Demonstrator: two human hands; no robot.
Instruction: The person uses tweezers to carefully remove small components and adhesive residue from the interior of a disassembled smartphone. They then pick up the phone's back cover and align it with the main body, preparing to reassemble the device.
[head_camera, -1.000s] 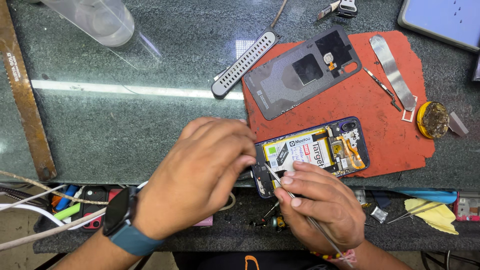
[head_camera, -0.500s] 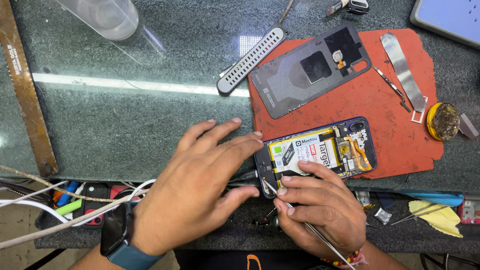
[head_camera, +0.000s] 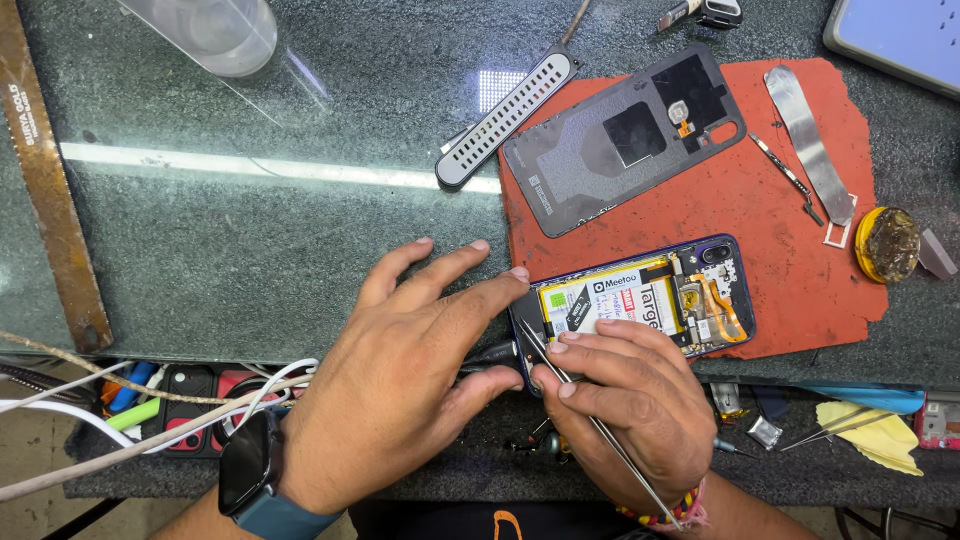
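Note:
An opened phone (head_camera: 650, 295) with a yellow battery and exposed boards lies on a red mat (head_camera: 760, 200) near the table's front edge. My right hand (head_camera: 625, 400) grips thin metal tweezers (head_camera: 590, 415), their tips at the phone's left end. My left hand (head_camera: 400, 380) rests flat on the table, fingers spread, with fingertips pressing the phone's left end and a thumb near a black cable there. A dark watch sits on that wrist. The phone's removed back cover (head_camera: 620, 135) lies on the mat farther back.
A perforated grey strip (head_camera: 505, 118) lies beside the mat. A metal pry tool (head_camera: 810, 150) and a round yellow tin (head_camera: 885, 243) sit at right. A wooden ruler (head_camera: 50, 180) runs along the left. Cables and small tools (head_camera: 150, 400) fill the shelf below the edge.
My left hand has opened from a curled shape to flat with fingers spread, sliding left of the phone. My right hand and the tweezers stay at the phone's left end.

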